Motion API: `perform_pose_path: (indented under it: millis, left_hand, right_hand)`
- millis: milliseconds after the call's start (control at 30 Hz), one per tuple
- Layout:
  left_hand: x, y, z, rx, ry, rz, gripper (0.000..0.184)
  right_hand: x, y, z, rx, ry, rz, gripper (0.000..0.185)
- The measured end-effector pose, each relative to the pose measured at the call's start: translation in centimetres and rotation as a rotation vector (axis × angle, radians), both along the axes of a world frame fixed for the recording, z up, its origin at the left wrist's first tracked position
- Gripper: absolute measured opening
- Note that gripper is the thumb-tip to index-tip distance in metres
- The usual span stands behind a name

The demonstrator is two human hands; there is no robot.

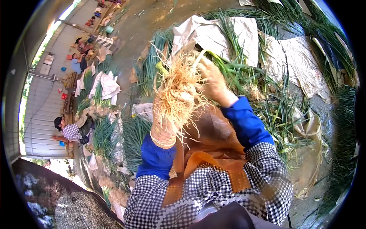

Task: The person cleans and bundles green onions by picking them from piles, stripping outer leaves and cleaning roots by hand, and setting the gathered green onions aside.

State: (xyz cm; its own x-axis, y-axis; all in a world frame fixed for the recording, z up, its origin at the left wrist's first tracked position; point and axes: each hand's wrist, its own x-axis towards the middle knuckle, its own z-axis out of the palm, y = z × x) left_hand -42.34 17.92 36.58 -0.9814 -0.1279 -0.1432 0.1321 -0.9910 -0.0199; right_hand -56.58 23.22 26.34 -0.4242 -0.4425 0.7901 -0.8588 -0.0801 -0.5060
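Observation:
A bunch of green onions [177, 86] is held up before me, its pale, stringy roots facing the camera. My left hand [164, 124] is closed around it from below, though the roots hide much of the fingers. Thin bands circle my left wrist. At the right side of the bunch, my right hand [216, 82] has its fingers curled against a bent, pale stalk [199, 57] whose green leaves trail to the right. Its fingertips are partly hidden behind the bunch. An orange-brown apron [213, 133] covers my lap below both hands.
Loose leaves and onions [282, 110] litter the floor at my right. Pale sacks [244, 38] lie ahead, with piles of green onions [158, 57] around them. At far left, a person in a checked shirt [72, 132] sits by more onions; other people are farther back.

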Motion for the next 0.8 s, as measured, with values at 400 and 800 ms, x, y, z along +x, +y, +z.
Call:
perform_pose_path:
  millis: [400, 800]
  left_hand:
    - [9.1, -9.1, 12.4, -0.213, 0.202, 0.443, 0.03]
    - [28.0, -30.1, 20.8, -1.049, 0.214, 0.898, 0.034]
  right_hand:
    - [-10.1, 13.2, -30.7, 1.216, -0.309, -0.3, 0.031]
    - [-14.2, 24.7, -39.6, 1.788, -0.098, -0.278, 0.047]
